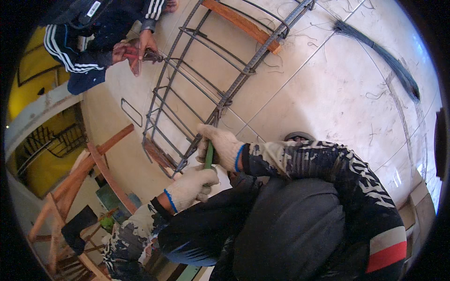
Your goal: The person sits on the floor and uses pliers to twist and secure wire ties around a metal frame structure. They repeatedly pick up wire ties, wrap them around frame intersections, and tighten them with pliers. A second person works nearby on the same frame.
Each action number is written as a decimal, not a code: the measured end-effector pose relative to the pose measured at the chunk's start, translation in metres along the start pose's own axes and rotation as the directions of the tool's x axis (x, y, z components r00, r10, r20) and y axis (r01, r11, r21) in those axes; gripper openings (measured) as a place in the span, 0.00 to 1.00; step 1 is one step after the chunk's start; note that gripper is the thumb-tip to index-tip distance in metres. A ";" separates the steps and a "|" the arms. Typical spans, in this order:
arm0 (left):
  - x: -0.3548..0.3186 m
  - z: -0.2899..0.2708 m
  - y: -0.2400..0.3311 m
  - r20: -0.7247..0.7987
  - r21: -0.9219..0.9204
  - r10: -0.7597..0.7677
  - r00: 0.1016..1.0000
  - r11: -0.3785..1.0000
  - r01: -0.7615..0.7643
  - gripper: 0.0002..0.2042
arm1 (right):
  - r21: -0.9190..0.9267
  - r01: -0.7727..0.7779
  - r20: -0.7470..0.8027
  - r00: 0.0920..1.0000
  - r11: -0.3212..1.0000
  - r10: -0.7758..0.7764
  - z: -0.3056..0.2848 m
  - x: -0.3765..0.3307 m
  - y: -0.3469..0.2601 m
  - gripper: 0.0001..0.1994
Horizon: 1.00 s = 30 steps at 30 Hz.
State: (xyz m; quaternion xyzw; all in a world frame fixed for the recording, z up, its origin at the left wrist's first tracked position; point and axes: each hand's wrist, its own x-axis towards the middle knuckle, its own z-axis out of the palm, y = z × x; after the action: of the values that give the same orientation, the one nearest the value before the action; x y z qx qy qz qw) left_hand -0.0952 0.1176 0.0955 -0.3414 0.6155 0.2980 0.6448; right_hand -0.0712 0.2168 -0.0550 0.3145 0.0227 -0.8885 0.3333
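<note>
Both my hands wear white knitted gloves with blue cuffs. My right hand (pixel 224 144) is closed around the upper part of a green-handled tool (pixel 209 155), against the near corner bar of a rebar cage (pixel 227 100). Lower down, my left hand (pixel 192 185) grips the same handle near its end. The tool's head is hidden behind my right glove and the bars, so its exact kind does not show. Long ribbed bars and thin rectangular stirrups make up the cage, which slants from lower left to upper right.
Across the cage, a co-worker's hands (pixel 146 46) hold red-handled pliers (pixel 132 53) at the far bar. A bundle of dark tie wire (pixel 380 52) lies on the tiled floor. Wooden pieces (pixel 243 24) touch the cage; a wooden frame (pixel 70 185) stands left. One loose stirrup (pixel 131 112) lies nearby.
</note>
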 end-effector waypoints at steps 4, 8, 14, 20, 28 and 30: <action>0.013 -0.002 -0.015 0.537 -0.659 0.212 0.816 0.710 0.249 0.10 | 0.338 -0.131 0.210 0.976 0.932 0.061 -0.010 -0.007 -0.003 0.13; 0.004 -0.010 -0.001 0.473 -0.403 0.052 0.879 0.900 0.164 0.17 | 0.367 -0.103 0.228 0.973 0.924 0.017 -0.003 -0.006 -0.001 0.09; -0.017 0.041 0.029 -0.471 0.790 0.444 0.762 0.597 0.140 0.43 | 0.176 -0.003 -0.140 0.990 0.984 0.028 0.012 -0.003 0.002 0.07; -0.010 0.045 0.006 -0.399 0.881 0.401 0.825 0.418 0.223 0.47 | -0.432 0.282 -0.013 0.948 0.857 -0.319 -0.053 0.078 0.054 0.09; 0.031 -0.022 -0.055 0.376 -0.445 0.206 0.903 0.895 -0.019 0.27 | 0.199 0.044 0.021 0.999 0.979 -0.050 -0.002 -0.007 0.003 0.13; 0.034 -0.028 -0.046 0.454 -0.511 0.171 0.874 0.854 0.098 0.25 | 0.119 0.078 0.012 0.997 0.990 -0.080 -0.003 -0.005 -0.004 0.14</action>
State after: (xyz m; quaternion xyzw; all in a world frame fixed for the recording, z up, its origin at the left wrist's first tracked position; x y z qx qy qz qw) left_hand -0.0722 0.0663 0.0653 -0.4047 0.3374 0.5410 0.6555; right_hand -0.0686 0.2235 -0.0553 0.3249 -0.0205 -0.9035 0.2787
